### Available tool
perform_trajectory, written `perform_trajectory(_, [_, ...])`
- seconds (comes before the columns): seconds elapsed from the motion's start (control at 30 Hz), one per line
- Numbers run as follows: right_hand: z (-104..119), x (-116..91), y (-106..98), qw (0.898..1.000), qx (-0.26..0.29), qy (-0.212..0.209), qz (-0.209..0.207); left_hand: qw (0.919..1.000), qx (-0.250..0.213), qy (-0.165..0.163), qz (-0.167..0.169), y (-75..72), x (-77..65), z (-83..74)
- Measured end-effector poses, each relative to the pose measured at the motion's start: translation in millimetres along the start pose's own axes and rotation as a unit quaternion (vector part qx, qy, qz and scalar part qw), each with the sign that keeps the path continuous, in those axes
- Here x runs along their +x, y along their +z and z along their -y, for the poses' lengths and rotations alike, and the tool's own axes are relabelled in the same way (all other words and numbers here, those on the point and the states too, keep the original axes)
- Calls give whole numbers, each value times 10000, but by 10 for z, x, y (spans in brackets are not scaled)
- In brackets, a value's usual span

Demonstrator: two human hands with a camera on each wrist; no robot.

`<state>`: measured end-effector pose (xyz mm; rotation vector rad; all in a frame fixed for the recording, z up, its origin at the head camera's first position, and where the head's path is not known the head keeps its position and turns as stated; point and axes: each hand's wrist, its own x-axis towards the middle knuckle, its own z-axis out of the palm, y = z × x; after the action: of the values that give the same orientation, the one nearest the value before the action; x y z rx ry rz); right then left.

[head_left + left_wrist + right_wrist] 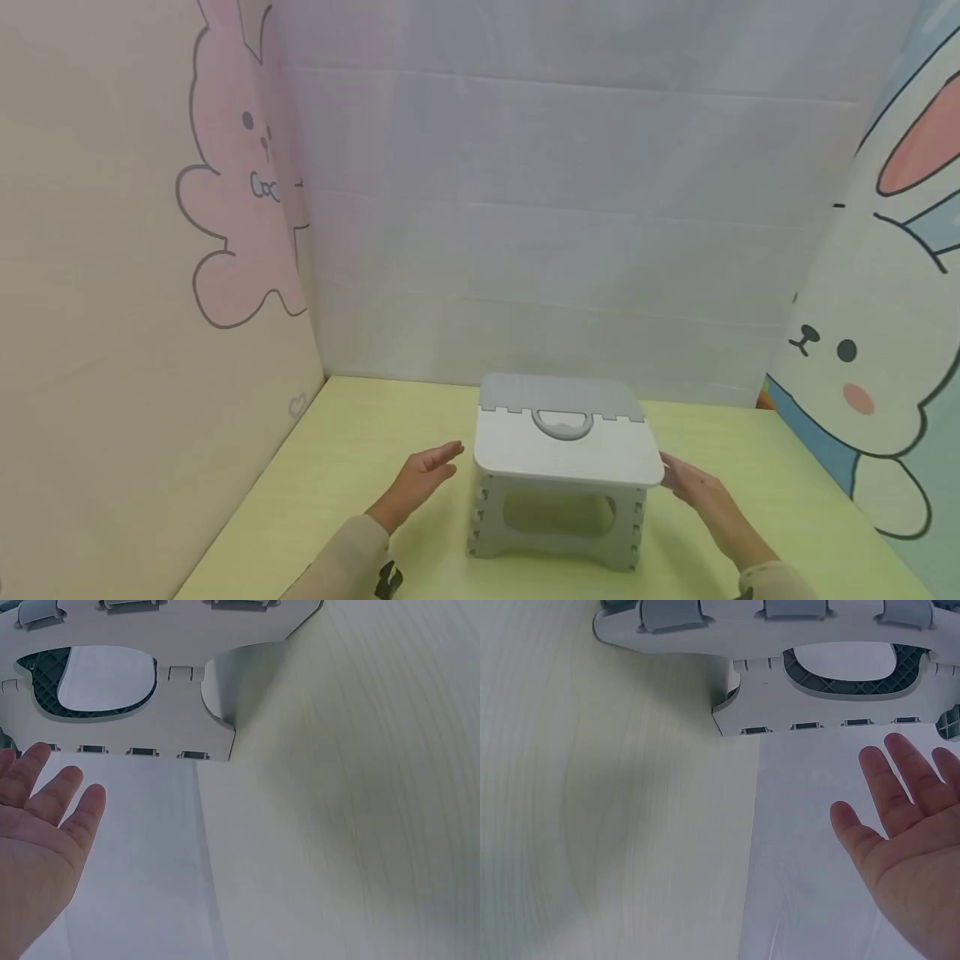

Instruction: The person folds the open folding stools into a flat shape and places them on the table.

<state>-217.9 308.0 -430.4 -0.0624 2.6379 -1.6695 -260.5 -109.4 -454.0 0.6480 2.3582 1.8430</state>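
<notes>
A folding step stool (566, 442) stands upright on its unfolded legs, its top white in front and grey behind, with a curved carry handle in the middle. My left hand (418, 483) is held to the left of the stool, a small gap from its top, fingers extended toward it. On the other side, my right hand (697, 490) is right at the stool's right edge, which hides some fingertips in the head view. Both wrist views show an open palm, the left hand (45, 832) and the right hand (922, 840), near the stool's slotted side panels.
The stool rests on a pale yellow tabletop (375, 425). A white sheet (555, 233) hangs behind the table. Walls with rabbit drawings rise at the left and right, a pink rabbit (240, 208) and a white rabbit (892, 350).
</notes>
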Motion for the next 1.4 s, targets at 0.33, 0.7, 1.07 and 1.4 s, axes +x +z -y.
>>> perform_trajectory(0.33, [72,6,48,9988,-333,339,73,9998,116,143,114,49,31,-20])
perform_trajectory(0.7, [92,-2,74,9987,-464,215,69,9964,-51,550,643,148,118,-79])
perform_trajectory(1.07, [169,-50,107,9999,35,-19,136,9970,-286,419,590,231,146,-124])
perform_trajectory(1.4, [202,-70,120,9966,732,-304,239,9956,-554,414,635,288,117,-217])
